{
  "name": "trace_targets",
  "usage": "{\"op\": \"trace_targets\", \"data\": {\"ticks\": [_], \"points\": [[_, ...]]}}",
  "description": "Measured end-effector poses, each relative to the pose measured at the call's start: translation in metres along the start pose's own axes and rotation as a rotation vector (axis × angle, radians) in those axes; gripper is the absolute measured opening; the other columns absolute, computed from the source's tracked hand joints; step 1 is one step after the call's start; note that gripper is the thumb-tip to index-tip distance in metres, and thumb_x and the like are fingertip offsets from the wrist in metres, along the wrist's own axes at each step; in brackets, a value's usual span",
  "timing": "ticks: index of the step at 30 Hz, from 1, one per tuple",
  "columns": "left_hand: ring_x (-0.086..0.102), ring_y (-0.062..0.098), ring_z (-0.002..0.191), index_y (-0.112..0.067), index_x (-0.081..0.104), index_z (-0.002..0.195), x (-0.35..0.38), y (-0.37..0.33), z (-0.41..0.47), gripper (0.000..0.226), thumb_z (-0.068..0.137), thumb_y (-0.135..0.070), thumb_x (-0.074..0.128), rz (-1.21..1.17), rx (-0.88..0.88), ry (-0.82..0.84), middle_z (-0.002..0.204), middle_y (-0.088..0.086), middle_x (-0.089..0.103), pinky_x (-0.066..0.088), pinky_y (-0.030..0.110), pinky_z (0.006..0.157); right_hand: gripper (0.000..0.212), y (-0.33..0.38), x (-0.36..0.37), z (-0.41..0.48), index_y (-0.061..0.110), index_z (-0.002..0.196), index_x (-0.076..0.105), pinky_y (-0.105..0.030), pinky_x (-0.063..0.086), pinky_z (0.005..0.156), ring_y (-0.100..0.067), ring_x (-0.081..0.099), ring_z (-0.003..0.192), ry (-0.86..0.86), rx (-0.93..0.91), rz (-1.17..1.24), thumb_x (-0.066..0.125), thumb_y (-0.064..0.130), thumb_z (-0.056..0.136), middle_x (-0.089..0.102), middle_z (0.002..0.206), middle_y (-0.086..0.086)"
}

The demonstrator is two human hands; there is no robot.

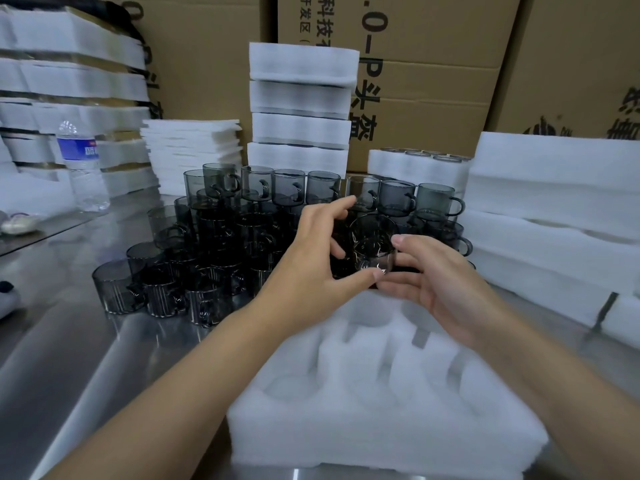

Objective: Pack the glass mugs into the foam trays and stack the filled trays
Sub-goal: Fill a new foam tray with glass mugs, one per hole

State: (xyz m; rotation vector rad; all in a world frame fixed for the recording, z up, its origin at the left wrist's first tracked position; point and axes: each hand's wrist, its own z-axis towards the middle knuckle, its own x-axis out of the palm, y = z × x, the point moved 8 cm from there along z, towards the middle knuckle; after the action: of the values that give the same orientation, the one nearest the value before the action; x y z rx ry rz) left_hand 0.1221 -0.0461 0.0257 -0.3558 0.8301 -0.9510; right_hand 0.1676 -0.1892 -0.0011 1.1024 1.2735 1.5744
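I hold my left hand (311, 258) and right hand (440, 282) curled round one glass mug (375, 244) above the far edge of the foam tray (381, 403), where slick glass could slip onto the stacked mugs (256, 188).

At 12 o'clock, the middle cardboard box (433, 81) carries large black print turned on its side and running downward: ".0-P头套", its start cut off by the top edge. Beside it, at the box's top left corner, smaller black characters read "科技" and "开发区", followed by an opening bracket. At 11 o'clock, the left cardboard box (207, 64) shows part of the same large lettering, mostly hidden. At 2 o'clock, the right cardboard box (581, 64) bears black characters and part of a logo, too cropped to read. At 10 o'clock, the water bottle (83, 168) on the surface has a blue label (78, 148) with white characters, too blurred to read.
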Motion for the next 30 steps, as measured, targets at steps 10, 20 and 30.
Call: {"op": "trace_targets", "data": {"ticks": [10,20,30], "points": [[0.054,-0.007,0.095,-0.035,0.039,0.137,0.013,0.026,0.002,0.071,0.075,-0.044,0.073,0.042,-0.239,0.118,0.105,-0.022,0.058,0.041,0.013,0.072,0.036,0.002,-0.003,0.001,0.006,0.124,0.053,-0.034,0.056,0.084,-0.032,0.068,0.098,0.019,-0.029,0.086,0.051,-0.001,0.088,0.067,0.113,-0.015],[0.053,-0.008,0.096,-0.037,0.046,0.130,0.009,0.024,0.000,0.062,0.075,-0.039,0.075,0.052,-0.216,0.102,0.109,-0.025,0.055,0.041,0.015,0.074,0.034,0.001,0.000,0.002,0.011,0.116,0.056,-0.033,0.058,0.078,-0.030,0.069,0.094,0.052,-0.052,0.087,0.050,-0.005,0.087,0.067,0.104,-0.009],[0.052,-0.002,0.106,-0.036,0.042,0.134,0.007,0.018,0.000,0.073,0.071,-0.039,0.079,0.021,-0.176,0.091,0.118,-0.020,0.055,0.044,0.023,0.079,0.034,0.002,0.001,0.003,0.009,0.118,0.056,-0.038,0.056,0.082,-0.029,0.070,0.093,0.083,-0.092,0.051,0.053,0.000,0.086,0.066,0.103,-0.010]]}}
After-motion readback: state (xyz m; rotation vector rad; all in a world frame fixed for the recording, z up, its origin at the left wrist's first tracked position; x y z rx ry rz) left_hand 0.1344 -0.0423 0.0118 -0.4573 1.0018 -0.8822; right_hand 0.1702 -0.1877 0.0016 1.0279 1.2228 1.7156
